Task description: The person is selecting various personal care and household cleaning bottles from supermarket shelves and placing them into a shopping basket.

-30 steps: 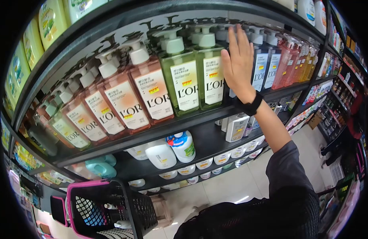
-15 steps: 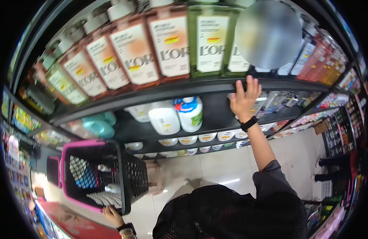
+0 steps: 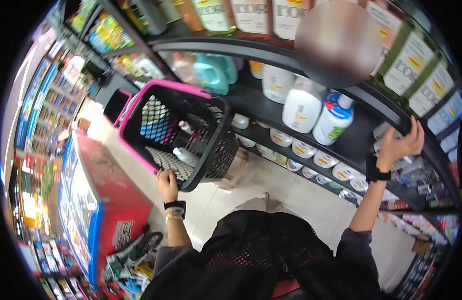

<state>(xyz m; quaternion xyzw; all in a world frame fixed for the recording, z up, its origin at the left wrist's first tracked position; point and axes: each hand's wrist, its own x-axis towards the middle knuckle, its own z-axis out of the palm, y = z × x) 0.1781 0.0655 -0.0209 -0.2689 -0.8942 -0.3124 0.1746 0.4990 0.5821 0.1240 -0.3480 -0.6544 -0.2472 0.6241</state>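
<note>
My left hand (image 3: 167, 185) is closed on the near rim of a black shopping basket (image 3: 222, 142) with pink trim. Inside the basket lie a white bottle (image 3: 186, 156) and a smaller white-capped bottle (image 3: 185, 127). My right hand (image 3: 401, 146) is open, its fingers stretched up against the front edge of a black shelf (image 3: 271, 54). Above that edge stand green L'OR pump bottles (image 3: 407, 63). To the left of the right hand, on the shelf below, are a white bottle with a blue label (image 3: 334, 118) and a plain white bottle (image 3: 302, 106).
A beige stool (image 3: 235, 171) stands below the basket. A red chest freezer (image 3: 122, 202) with a blue rim is at the left. Teal bottles (image 3: 213, 74) sit on the middle shelf, white tubs (image 3: 324, 159) lower down. A blurred disc covers part of the upper shelf.
The view has swung left, so basket and shelves appear further right and the freezer shows more. My left hand still grips the basket; my right hand stays at the shelf edge.
</note>
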